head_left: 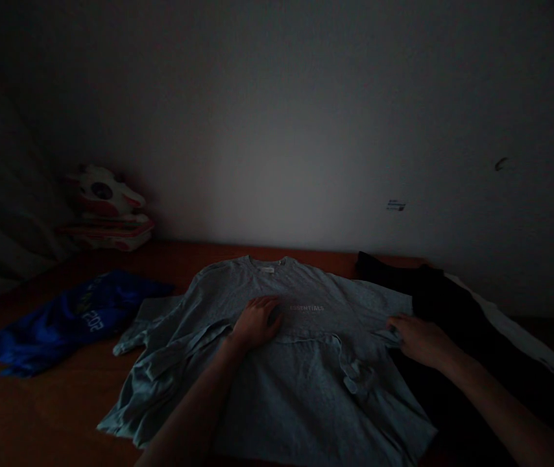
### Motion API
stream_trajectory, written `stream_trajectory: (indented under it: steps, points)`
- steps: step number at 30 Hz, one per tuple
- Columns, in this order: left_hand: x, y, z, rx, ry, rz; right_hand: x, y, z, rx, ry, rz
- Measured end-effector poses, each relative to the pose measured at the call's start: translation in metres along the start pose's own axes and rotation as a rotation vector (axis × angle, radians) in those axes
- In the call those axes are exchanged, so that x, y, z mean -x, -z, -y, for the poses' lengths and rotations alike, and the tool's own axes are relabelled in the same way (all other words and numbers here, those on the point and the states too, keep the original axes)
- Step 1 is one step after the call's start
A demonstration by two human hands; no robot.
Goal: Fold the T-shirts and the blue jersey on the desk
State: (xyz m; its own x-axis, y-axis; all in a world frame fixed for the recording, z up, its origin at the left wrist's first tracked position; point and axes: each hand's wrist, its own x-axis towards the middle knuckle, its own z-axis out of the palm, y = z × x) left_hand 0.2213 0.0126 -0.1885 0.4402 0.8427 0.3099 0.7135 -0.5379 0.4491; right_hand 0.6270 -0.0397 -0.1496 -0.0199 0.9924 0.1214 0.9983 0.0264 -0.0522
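Observation:
A grey T-shirt with "ESSENTIALS" printed on the chest lies spread out, its collar toward the wall. Below the print the cloth is rumpled, with folds and a loose strip of fabric. My left hand rests flat on the chest, left of the lettering, fingers stretched out. On the right side, my right hand pinches the edge of the shirt's sleeve between thumb and fingers. Dim light blurs finer detail of both hands.
The shirt lies on an orange-brown surface. A blue garment is at left, black clothing and a white cloth at right. A cow-shaped white and red object stands at back left, near the wall and a curtain.

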Motion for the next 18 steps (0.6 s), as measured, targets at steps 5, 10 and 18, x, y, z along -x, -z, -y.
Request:
stream_trajectory:
  steps: [5, 10, 18]
  points:
    - [-0.001, 0.001, 0.004, 0.215, 0.067, -0.128, -0.032, 0.01, 0.06, 0.058, 0.13, 0.017]
    - [-0.003, 0.001, 0.016, 0.642, 0.298, -0.397, -0.065, -0.011, 0.17, -0.206, 0.318, -0.052]
    - [-0.011, -0.002, 0.029, 0.957, 0.469, -0.588, -0.067, -0.082, 0.228, -0.304, 0.284, -0.215]
